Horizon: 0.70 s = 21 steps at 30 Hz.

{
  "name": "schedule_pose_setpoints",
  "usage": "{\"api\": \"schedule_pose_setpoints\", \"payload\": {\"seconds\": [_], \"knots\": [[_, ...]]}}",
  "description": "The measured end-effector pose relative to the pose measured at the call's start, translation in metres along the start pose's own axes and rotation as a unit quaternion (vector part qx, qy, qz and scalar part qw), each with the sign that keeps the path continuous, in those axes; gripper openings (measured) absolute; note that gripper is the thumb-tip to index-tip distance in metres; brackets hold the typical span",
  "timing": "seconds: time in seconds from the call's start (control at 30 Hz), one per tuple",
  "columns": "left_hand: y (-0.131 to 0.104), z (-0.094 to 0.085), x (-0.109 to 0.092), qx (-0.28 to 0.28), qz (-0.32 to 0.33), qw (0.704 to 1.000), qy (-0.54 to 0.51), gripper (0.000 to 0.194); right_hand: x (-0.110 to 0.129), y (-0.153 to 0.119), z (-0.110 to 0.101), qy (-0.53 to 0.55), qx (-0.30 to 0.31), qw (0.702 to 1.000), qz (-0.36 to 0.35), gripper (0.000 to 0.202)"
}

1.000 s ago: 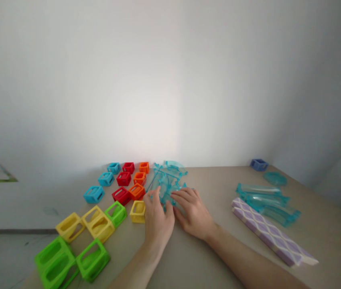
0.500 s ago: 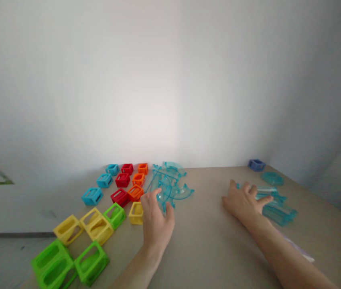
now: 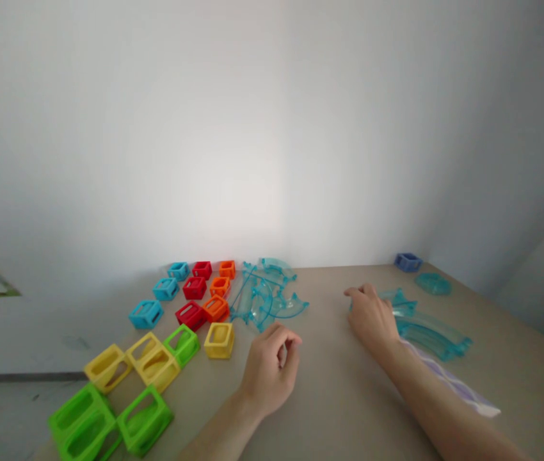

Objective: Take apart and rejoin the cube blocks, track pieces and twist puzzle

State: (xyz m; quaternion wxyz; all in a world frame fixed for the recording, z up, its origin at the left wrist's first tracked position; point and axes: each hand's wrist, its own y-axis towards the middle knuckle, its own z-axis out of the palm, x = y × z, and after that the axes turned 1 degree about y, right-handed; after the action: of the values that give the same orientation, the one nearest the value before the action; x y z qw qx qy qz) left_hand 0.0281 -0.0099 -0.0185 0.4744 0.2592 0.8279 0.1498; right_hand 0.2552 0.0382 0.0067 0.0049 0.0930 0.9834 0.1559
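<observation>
My left hand [image 3: 272,371] hovers over the table just right of a yellow hollow block [image 3: 219,340], fingers curled toward the thumb with nothing seen in them. My right hand [image 3: 372,320] has its fingers closed over a translucent blue track piece [image 3: 402,303], whose end shows beyond the fingers. Part of that piece is hidden behind the hand. Right beside the wrist lies a longer curved blue track piece [image 3: 432,336]. Beyond my left hand is a cluster of clear blue track pieces [image 3: 272,298].
On the left stand light-blue blocks [image 3: 146,314], red blocks [image 3: 191,315], orange blocks [image 3: 216,308] and green blocks [image 3: 144,419]. A dark-blue block [image 3: 408,262] and a round clear piece [image 3: 434,283] sit at the back right. Under my right forearm lies a purple-and-white strip [image 3: 449,382]. A wall [image 3: 272,160] borders the back.
My left hand has drawn back from the clear cluster, moving right and nearer, and its fingers have curled in. My right hand has shifted left, and a blue track piece moved with it.
</observation>
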Motion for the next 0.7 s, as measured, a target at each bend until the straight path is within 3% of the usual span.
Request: {"api": "schedule_pose_setpoints", "payload": {"seconds": [0.13,0.27,0.4,0.7], "knots": [[-0.0003,0.0001,0.0022,0.013,-0.009,1.000,-0.006,0.016,0.0056,-0.0019,0.0001,0.009,-0.017,1.000,-0.009,0.044],[0.0002,0.0008,0.0026,0.022,-0.012,1.000,-0.011,0.015,0.0099,-0.0073,0.0032,-0.018,-0.049,0.998,0.039,0.036],[0.0002,0.0012,0.0023,0.023,-0.009,1.000,-0.010,0.015,0.0074,-0.0064,0.0086,-0.057,-0.017,0.995,0.074,0.033],[0.0008,0.0017,0.0030,0.033,-0.015,0.999,-0.011,0.015,0.0052,0.0016,0.0059,-0.003,0.019,1.000,-0.001,0.031]]}}
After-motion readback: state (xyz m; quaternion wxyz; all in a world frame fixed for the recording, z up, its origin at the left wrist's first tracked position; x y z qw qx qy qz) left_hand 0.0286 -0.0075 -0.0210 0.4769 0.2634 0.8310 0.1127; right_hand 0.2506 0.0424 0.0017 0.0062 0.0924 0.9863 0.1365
